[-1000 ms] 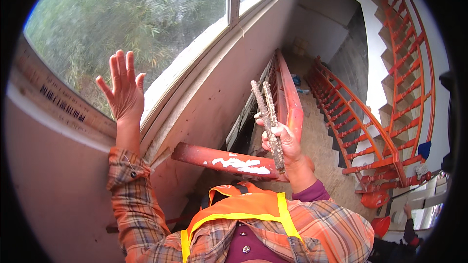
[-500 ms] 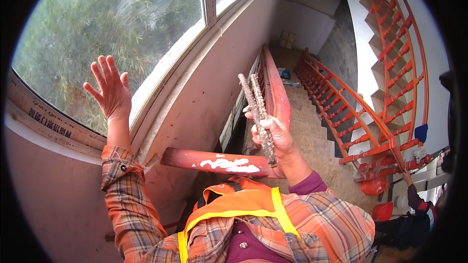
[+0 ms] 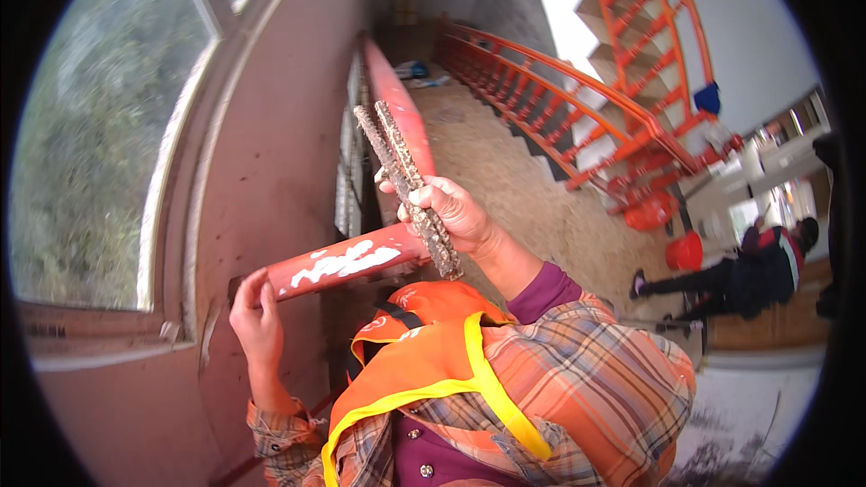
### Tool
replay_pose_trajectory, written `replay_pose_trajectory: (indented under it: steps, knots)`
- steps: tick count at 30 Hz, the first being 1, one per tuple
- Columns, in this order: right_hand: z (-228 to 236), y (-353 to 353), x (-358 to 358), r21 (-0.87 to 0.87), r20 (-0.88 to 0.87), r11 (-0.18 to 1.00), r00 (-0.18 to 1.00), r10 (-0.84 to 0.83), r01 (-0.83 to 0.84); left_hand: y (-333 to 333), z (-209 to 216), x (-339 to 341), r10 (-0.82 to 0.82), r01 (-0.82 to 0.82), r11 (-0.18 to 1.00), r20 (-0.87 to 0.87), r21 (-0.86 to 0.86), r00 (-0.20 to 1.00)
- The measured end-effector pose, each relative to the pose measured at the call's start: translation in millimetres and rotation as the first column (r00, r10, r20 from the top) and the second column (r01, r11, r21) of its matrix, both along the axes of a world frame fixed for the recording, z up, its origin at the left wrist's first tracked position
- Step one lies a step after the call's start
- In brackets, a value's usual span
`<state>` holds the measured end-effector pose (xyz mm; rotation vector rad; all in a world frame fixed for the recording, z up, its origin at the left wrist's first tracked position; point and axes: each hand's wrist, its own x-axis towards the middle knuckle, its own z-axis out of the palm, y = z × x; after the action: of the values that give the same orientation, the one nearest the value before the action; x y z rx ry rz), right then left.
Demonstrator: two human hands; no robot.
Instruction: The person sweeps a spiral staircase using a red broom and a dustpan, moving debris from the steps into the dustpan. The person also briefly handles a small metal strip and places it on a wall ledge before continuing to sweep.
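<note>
My right hand [image 3: 456, 214] is wrapped round two rough rods [image 3: 406, 171], brown-grey, crusted and bumpy like short rebar pieces. They lie side by side and slant up to the left, above the red handrail [image 3: 347, 263] with peeled white patches. My left hand [image 3: 256, 317] is at the rail's left end, close to the wall. Its fingers point upward, slightly bent, with nothing visible in them. Whether they touch the rail I cannot tell. An orange vest [image 3: 415, 343] with yellow edging covers my front, over a plaid shirt.
A window [image 3: 99, 126] fills the left side above a pinkish wall [image 3: 262, 135]. Beyond the rail, stairs [image 3: 478, 140] run down beside an orange-red balustrade [image 3: 541, 90]. To the right a person [image 3: 762, 261] in dark clothes stands near a red bucket [image 3: 684, 251].
My left hand has come down from in front of the window to the rail's end, its spread fingers drawing together. The view has swung rightward; my right hand still holds the rods.
</note>
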<state>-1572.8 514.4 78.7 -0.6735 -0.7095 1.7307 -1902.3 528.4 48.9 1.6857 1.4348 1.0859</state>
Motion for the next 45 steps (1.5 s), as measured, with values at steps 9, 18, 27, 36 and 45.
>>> replay_pose_trajectory:
  steps: [9,18,27,36,45]
  knots:
    - [-28,-75,93,-0.065,0.049,0.948,0.949,-0.31,0.313,-52,-29,93,-0.277,0.281,0.954,0.053,-0.104,0.959]
    - [-87,-104,240,-0.125,-0.136,0.945,0.938,-0.319,0.303,-79,25,268,-0.476,0.511,0.836,0.198,-0.198,0.857]
    - [-103,-170,367,-0.231,-0.073,0.8,0.811,-0.581,0.553,-83,-9,509,-0.625,0.765,0.08,0.565,-0.64,0.538]
    - [-121,-223,438,-0.331,-0.013,0.59,0.622,-0.783,0.736,-90,-38,633,-0.51,0.677,-0.301,0.713,-0.672,0.481]
    - [-149,-230,485,-0.483,-0.04,0.349,0.378,-0.925,0.803,-59,-60,742,-0.69,0.485,-0.506,0.672,-0.713,0.269]
